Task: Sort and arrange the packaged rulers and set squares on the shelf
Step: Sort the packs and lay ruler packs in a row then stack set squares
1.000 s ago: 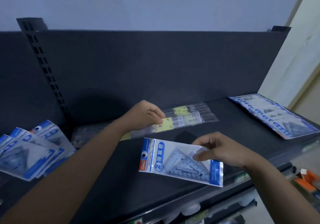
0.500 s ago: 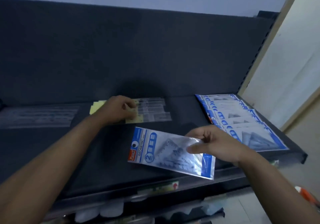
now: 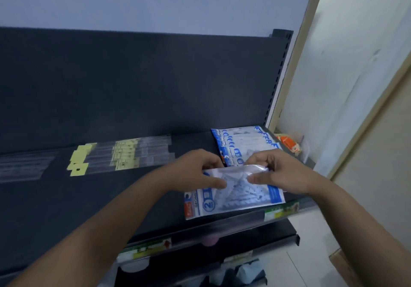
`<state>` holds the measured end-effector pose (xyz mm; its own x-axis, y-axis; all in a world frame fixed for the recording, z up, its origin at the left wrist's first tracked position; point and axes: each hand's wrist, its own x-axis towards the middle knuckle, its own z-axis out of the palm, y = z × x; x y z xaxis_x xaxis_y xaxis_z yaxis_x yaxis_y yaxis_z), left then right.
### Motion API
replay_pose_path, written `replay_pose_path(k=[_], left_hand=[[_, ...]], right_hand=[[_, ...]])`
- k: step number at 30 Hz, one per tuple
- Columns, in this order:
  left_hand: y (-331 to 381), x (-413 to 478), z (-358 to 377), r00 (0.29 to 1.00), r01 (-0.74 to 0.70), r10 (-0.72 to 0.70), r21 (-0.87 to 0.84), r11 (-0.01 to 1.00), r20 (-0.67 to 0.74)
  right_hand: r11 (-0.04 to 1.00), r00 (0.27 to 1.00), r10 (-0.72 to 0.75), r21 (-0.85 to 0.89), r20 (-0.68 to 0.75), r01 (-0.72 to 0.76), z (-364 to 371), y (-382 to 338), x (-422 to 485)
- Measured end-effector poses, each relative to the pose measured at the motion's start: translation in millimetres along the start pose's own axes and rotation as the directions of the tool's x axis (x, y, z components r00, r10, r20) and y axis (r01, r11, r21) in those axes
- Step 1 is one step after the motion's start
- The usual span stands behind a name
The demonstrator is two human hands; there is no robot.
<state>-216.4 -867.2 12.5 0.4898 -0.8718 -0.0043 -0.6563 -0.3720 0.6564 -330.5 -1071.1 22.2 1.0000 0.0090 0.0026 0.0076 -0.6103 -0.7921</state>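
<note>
A set-square pack [image 3: 235,195] is pinched along its top edge by the curled fingers of the left hand [image 3: 195,171] and right hand [image 3: 282,173], just in front of the blue stack [image 3: 249,141] on the shelf [image 3: 133,197], onto which it should probably be laid squarely next.

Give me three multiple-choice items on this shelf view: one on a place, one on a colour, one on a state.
1. Where on the shelf does the fanned stack of blue-edged packs lie?
A. back right
B. front left
C. centre

2. What colour are the cards in the ruler packs?
A. red
B. yellow
C. green

3. How is the set-square pack at the front?
A. lying untouched
B. tucked under the stack
C. gripped from two sides

Answers:
1. A, it sits at the back beside the right upright.
2. B, pale yellow cards show through the clear sleeves.
3. C, the left hand and right hand both pinch its top edge.
</note>
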Motion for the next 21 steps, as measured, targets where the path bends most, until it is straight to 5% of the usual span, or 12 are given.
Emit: replay_pose_path(k=[9,13,21], left_hand=[[17.2,101.0,79.3,0.978,0.185,-0.163,0.193,0.964,-0.127],[18.3,116.1,95.7,0.95,0.231,-0.215,0.045,0.972,-0.225],[28.5,124.3,97.9,0.93,0.324,-0.289,0.136,0.936,-0.227]], right_hand=[[0.982,0.991,0.133,-0.14,0.018,-0.129,-76.6,116.8,7.1],[0.998,0.99,0.065,-0.033,0.128,-0.061,-83.9,139.1,22.2],[0.975,0.986,-0.09,-0.192,0.138,0.115,-84.5,159.9,48.3]])
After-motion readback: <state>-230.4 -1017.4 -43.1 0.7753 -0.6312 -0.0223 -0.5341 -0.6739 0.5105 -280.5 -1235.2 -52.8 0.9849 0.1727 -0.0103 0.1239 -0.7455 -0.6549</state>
